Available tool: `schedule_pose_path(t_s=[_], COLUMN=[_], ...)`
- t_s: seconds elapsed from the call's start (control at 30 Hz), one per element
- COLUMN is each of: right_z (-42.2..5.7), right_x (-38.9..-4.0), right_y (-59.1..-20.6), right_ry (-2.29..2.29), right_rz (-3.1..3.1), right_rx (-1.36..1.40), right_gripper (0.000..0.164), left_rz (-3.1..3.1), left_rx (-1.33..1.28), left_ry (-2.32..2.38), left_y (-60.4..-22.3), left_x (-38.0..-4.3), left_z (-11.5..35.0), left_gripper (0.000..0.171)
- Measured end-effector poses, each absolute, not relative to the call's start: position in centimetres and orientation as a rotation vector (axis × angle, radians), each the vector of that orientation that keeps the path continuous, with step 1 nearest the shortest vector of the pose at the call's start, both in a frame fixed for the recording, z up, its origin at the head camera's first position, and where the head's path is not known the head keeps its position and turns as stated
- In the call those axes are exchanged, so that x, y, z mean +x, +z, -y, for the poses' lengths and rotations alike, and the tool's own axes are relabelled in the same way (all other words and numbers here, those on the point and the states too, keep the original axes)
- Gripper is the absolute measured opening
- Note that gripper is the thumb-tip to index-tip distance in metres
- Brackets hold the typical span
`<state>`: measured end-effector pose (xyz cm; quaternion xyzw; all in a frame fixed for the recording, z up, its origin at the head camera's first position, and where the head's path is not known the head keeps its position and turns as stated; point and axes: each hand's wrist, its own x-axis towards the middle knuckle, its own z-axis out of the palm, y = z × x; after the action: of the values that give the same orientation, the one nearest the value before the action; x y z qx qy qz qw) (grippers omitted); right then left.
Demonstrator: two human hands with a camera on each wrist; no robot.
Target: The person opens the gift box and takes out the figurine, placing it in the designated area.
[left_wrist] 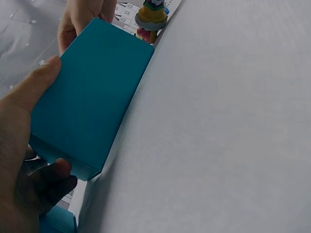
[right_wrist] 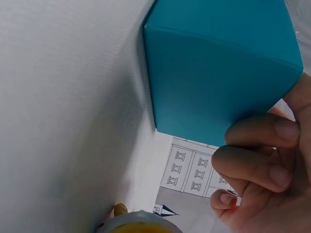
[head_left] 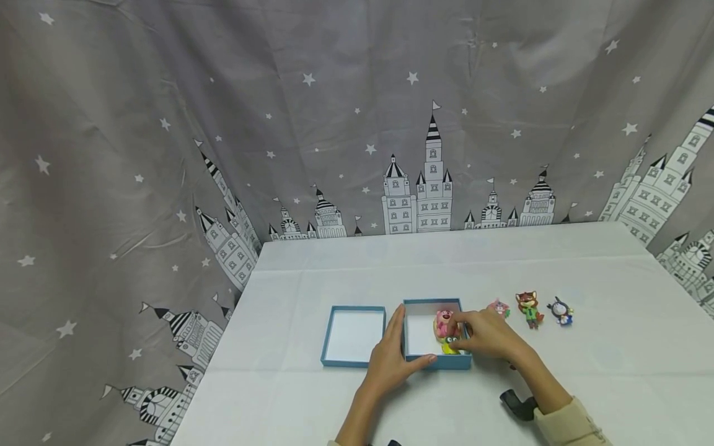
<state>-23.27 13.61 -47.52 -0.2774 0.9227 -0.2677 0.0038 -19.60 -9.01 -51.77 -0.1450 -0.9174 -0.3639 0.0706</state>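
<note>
A blue open box (head_left: 437, 362) with a white inside stands on the table. My left hand (head_left: 387, 362) holds its near left corner, fingers along the left wall and thumb at the front rim. In the left wrist view the thumb lies on the blue front wall. My right hand (head_left: 488, 334) reaches over the right wall, thumb and index finger pinching a green and yellow frog figurine (head_left: 448, 348) inside. Beside the frog, a pink bear figurine (head_left: 443, 322) lies in the box's right half. In the right wrist view the box wall hides the pinching fingertips, while the other fingers (right_wrist: 257, 170) curl outside it.
Left of the box lies its blue-rimmed lid (head_left: 354, 337), white inside up. To the right are a pink figurine (head_left: 501, 308) partly behind my right hand, a fox figurine (head_left: 528, 310) and a dark blue and white figurine (head_left: 560, 311). A grey castle-print curtain (head_left: 334, 124) hangs behind the table.
</note>
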Motion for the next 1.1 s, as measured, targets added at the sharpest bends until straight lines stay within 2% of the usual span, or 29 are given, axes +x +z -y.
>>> schedule_pose_path(t_s=[0.43,1.1], right_z=[-13.6,-14.7], right_x=[-23.4,-23.1], right_y=[-47.5,-45.5], right_ry=[-0.862,-1.008], right_rz=[-2.916,-2.947], right_rx=[-0.873,-0.862], right_gripper=[0.018,0.017], left_rz=[2.771,2.745], left_rx=[-0.417,-0.436], left_ry=[-1.115,-1.124], left_y=[-51.7,-51.6], left_x=[-19.6,-19.6], left_z=[9.0,9.0], left_gripper=[0.106,0.106])
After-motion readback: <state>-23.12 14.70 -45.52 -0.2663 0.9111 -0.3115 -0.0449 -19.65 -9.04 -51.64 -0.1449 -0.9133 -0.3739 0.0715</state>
